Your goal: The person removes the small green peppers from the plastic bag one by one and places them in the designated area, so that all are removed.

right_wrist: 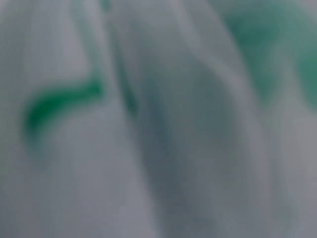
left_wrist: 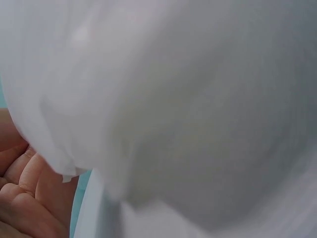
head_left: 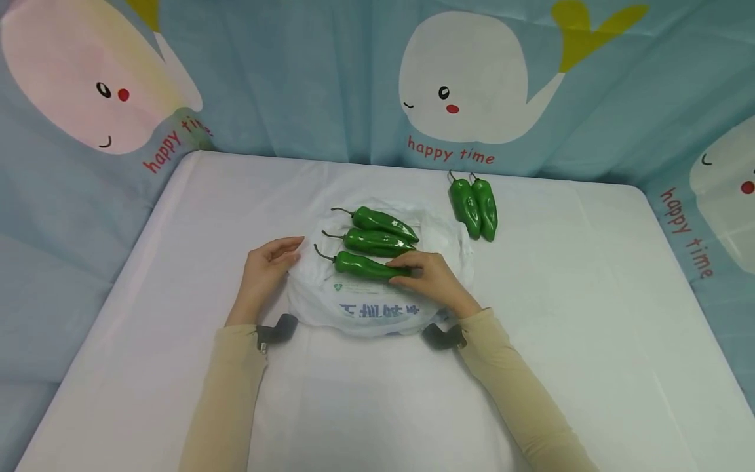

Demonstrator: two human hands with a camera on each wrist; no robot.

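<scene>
the right hand (head_left: 429, 275) pinches the tip end of the nearest green pepper (head_left: 356, 265) between thumb and fingers, over a white plastic bag (head_left: 309, 305) on the desk (head_left: 590, 314). a middle green pepper (head_left: 371, 241) and a far green pepper (head_left: 383, 221) lie above it in a row on the bag, stems to the left. the left hand (head_left: 268, 272) is at the bag's left edge, fingers relaxed and loosely bent, thumb a little apart from them. two more green peppers (head_left: 466, 206) lie side by side, just beyond the bag's upper right edge. blue lettering (head_left: 377, 311) shows on the bag's near part. the right wrist view is too blurred for detail.
</scene>
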